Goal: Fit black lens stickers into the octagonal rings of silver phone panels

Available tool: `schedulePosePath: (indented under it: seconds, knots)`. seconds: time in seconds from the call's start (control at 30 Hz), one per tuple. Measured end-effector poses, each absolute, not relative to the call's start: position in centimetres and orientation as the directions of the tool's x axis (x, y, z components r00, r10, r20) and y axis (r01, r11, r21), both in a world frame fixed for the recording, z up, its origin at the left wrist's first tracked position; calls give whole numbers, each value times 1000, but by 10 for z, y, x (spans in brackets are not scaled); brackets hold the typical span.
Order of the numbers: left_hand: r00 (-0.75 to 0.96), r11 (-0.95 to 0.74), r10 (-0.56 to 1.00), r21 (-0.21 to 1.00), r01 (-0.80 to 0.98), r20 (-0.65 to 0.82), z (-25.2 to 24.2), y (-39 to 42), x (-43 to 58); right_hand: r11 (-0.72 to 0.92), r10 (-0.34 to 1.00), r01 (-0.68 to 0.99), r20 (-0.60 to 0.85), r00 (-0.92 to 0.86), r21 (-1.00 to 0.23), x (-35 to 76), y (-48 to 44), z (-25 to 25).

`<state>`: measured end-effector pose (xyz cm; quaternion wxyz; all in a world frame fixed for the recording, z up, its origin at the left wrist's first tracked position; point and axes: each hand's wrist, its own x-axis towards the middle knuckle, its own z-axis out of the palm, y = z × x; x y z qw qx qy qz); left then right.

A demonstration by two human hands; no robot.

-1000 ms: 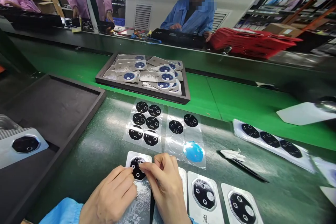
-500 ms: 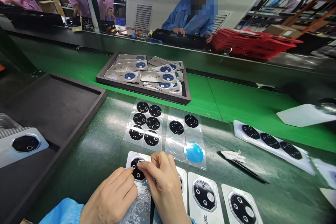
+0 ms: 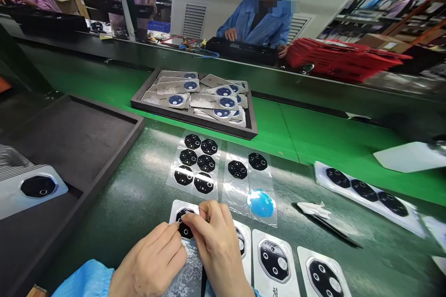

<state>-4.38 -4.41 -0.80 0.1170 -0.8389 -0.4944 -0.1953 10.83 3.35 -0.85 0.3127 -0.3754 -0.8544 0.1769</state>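
My left hand (image 3: 149, 260) is closed, its fingertips pressed together at the lower left edge of a black octagonal camera cover with ring-shaped holes (image 3: 186, 233). That cover sits on a silvery phone back panel (image 3: 190, 260), which lies partly under both hands. My right hand (image 3: 218, 246) is in a pinch, thumb and forefinger touching the same cover from the right. A dark sliver shows between its fingers; what the fingertips grip is hidden. More silvery panels with black octagons (image 3: 275, 260) lie in a row to the right, the nearest partly behind my right hand.
Clear sheets of black octagonal stickers (image 3: 195, 163) lie ahead, one with a blue film piece (image 3: 261, 203). Black tweezers (image 3: 337, 231) and crumpled white tissue (image 3: 315, 209) are at right. Trays hold panels at the back (image 3: 195, 123) and left (image 3: 114, 158). Co-workers sit and stand beyond.
The view has shifted slightly, so everything sits a little further right. Both hands stay at the same octagonal cover, with only slight finger movement.
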Motion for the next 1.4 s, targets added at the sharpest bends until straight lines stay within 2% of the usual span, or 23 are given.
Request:
schedulePosePath:
  seconds: [0.17, 0.47, 0.87, 1.07, 1.3, 1.4]
  knots:
    - [437, -484, 780, -11, 875, 449, -8, -45, -43, 697, 717, 510, 480, -506, -503, 106, 35, -8]
    - [437, -476, 772, -36, 879, 461, -9, -46, -43, 648, 759, 541, 393, -519, -536, 108, 33, -8]
    - [434, -481, 772, -18, 876, 464, -6, -45, -42, 642, 761, 531, 378, -527, -553, 109, 33, -8]
    - [432, -477, 780, -16, 879, 452, -8, -45, -42, 656, 752, 518, 416, -512, -549, 107, 33, -6]
    - [437, -476, 790, -18, 879, 431, -9, -46, -42, 743, 669, 530, 468, -578, -408, 104, 32, -9]
    - [436, -473, 795, -18, 881, 421, -6, -45, -41, 729, 685, 529, 468, -558, -435, 104, 33, -8]
